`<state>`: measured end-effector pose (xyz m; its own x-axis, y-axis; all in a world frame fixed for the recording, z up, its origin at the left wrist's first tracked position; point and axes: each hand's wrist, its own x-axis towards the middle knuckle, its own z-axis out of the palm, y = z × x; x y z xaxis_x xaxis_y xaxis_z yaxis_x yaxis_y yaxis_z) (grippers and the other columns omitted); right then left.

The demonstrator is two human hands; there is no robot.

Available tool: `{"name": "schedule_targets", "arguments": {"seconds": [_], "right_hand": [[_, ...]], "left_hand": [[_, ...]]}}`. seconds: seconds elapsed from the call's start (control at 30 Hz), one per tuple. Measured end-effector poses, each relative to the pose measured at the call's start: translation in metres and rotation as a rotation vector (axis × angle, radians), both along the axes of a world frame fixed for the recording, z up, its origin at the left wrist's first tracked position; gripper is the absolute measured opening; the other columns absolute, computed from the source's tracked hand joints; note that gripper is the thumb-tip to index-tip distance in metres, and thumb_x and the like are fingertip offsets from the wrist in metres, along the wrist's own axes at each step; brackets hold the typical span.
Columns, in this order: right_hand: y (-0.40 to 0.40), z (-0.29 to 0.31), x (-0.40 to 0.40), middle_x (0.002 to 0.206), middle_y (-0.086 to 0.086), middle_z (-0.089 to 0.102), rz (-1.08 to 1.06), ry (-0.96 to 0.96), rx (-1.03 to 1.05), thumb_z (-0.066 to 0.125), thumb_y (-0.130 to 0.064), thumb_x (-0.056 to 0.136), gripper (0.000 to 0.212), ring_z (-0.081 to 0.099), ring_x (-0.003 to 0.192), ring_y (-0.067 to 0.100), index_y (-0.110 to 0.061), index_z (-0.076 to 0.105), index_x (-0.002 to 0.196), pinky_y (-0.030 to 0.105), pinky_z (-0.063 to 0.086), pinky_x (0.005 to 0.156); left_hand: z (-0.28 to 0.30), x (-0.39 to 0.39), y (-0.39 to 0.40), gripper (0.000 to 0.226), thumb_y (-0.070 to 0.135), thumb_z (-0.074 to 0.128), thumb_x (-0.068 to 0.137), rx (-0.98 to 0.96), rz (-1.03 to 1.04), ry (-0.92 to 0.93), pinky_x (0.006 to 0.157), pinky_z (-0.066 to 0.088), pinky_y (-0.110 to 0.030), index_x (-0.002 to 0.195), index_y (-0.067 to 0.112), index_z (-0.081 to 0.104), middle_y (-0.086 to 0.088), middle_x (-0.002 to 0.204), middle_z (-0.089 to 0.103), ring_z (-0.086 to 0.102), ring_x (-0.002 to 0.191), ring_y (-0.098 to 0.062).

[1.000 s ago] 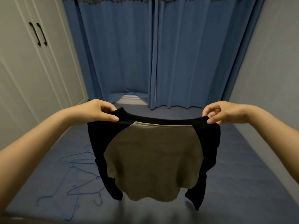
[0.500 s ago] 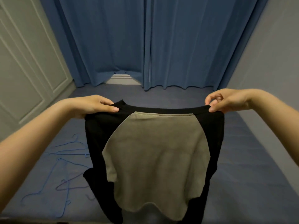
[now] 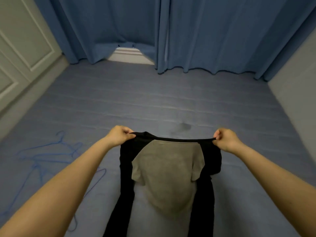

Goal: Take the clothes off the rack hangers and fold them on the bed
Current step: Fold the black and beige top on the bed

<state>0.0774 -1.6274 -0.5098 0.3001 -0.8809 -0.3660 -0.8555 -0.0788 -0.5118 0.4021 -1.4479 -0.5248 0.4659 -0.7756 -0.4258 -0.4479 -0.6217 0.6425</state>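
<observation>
Item: shirt (image 3: 168,170), grey body with black sleeves and black collar band, held out over the bed (image 3: 153,103) by its shoulders. Left hand (image 3: 118,138): fingers and thumb curled, pinching the left end of the collar band. Right hand (image 3: 225,140): fingers curled likewise, pinching the right end, so that the band runs taut between the two. Position: lower than half a second ago, when the shirt hung in front of the curtains at chest height with its hem clear of the mattress; now the arms reach forward and down, the grey panel sags toward the blue cover and the two black sleeves trail toward the near edge of the picture. Whether the lower part of the shirt touches the bed cannot be told. The view has tipped downward since the earlier frame, so that much more of the bed shows and less of the curtains. Also present: blue wire hangers (image 3: 51,154), several, lying loose in a tangle on the left side of the bed, apart from the shirt; blue curtains (image 3: 213,35) across the far end; pale wardrobe doors (image 3: 22,48) along the left.
</observation>
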Motion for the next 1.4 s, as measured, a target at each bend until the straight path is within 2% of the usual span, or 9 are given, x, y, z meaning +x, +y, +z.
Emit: {"name": "schedule_targets", "arguments": {"seconds": [0.13,0.3,0.47,0.63,0.8,0.97,1.17,1.3,1.4], "right_hand": [[-0.040,-0.084,0.017,0.069,-0.002,0.052,-0.096,-0.051,-0.102,0.063,-0.001,0.080,0.013,0.053,0.077,0.021,-0.012,0.055,0.082,0.026,0.041,0.074],[-0.080,-0.145,0.037,0.082,0.004,0.058,-0.189,-0.165,-0.280,0.066,-0.005,0.081,0.010,0.057,0.079,0.023,-0.012,0.059,0.084,0.038,0.050,0.082],[-0.114,-0.193,0.058,0.074,0.000,0.054,-0.378,-0.411,-0.247,0.060,0.002,0.085,0.017,0.066,0.075,0.034,-0.012,0.054,0.080,0.044,0.056,0.076],[-0.133,-0.221,0.069,0.071,0.000,0.057,-0.412,-0.494,-0.371,0.060,0.002,0.084,0.012,0.060,0.067,0.018,-0.008,0.056,0.090,0.035,0.055,0.082],[-0.135,-0.248,0.067,0.148,0.002,0.037,-0.286,-0.475,-0.230,0.061,-0.016,0.089,0.052,0.039,0.132,0.013,-0.019,0.043,0.138,0.026,0.033,0.110],[-0.087,-0.294,0.034,0.140,0.003,0.042,-0.244,-0.357,-0.170,0.063,-0.013,0.087,0.044,0.041,0.124,0.013,-0.015,0.051,0.130,0.033,0.033,0.110],[0.022,-0.340,-0.010,0.091,0.001,0.062,-0.011,-0.186,-0.113,0.061,-0.004,0.086,0.014,0.054,0.073,0.000,-0.011,0.064,0.097,0.007,0.044,0.067],[0.085,-0.358,-0.035,0.079,0.003,0.058,-0.010,-0.100,-0.029,0.055,0.009,0.080,0.029,0.054,0.065,0.009,-0.019,0.052,0.073,0.026,0.049,0.063],[0.103,-0.370,-0.048,0.102,0.008,0.052,0.017,0.033,0.010,0.053,0.009,0.077,0.032,0.052,0.072,0.015,-0.022,0.051,0.083,0.033,0.049,0.062]], "left_hand": [[-0.083,0.015,-0.051,0.022,0.029,0.063,0.088,-0.002,0.041,-0.287,0.098,0.035,-0.034,0.107,0.021,0.071,-0.007,0.107,0.053,0.046,0.112,-0.030],[-0.142,0.025,-0.103,0.019,0.020,0.061,0.090,-0.172,0.174,-0.203,0.072,0.047,-0.021,0.102,0.010,0.073,-0.008,0.077,0.070,0.066,0.076,-0.016],[-0.195,0.030,-0.156,0.018,0.013,0.051,0.095,-0.265,0.387,0.124,0.035,0.042,-0.015,0.106,0.006,0.064,0.008,0.039,0.058,0.052,0.029,-0.006],[-0.228,0.024,-0.190,0.022,0.004,0.050,0.095,-0.468,0.510,0.341,0.066,0.055,-0.017,0.112,-0.006,0.058,-0.005,0.077,0.065,0.067,0.060,-0.004],[-0.254,0.003,-0.188,0.081,0.028,0.071,0.082,-0.493,0.235,0.279,0.109,0.031,-0.025,0.148,0.023,0.024,-0.002,0.151,0.032,0.033,0.137,-0.012],[-0.310,-0.029,-0.132,0.064,0.036,0.079,0.070,-0.438,0.078,0.077,0.102,0.038,-0.026,0.128,0.024,0.054,0.005,0.133,0.048,0.045,0.121,-0.008],[-0.356,-0.056,-0.033,0.023,0.013,0.079,0.072,-0.455,0.059,-0.157,0.082,0.049,-0.030,0.087,0.025,0.066,-0.001,0.097,0.052,0.055,0.092,-0.019],[-0.375,-0.067,0.018,0.054,-0.016,0.066,0.063,-0.340,0.095,-0.116,0.087,0.046,-0.029,0.098,0.024,0.060,-0.001,0.109,0.045,0.051,0.103,-0.025],[-0.389,-0.068,0.038,0.076,-0.012,0.071,0.058,-0.272,-0.040,-0.112,0.098,0.035,-0.027,0.126,0.019,0.052,-0.001,0.126,0.039,0.038,0.116,-0.016]]}}
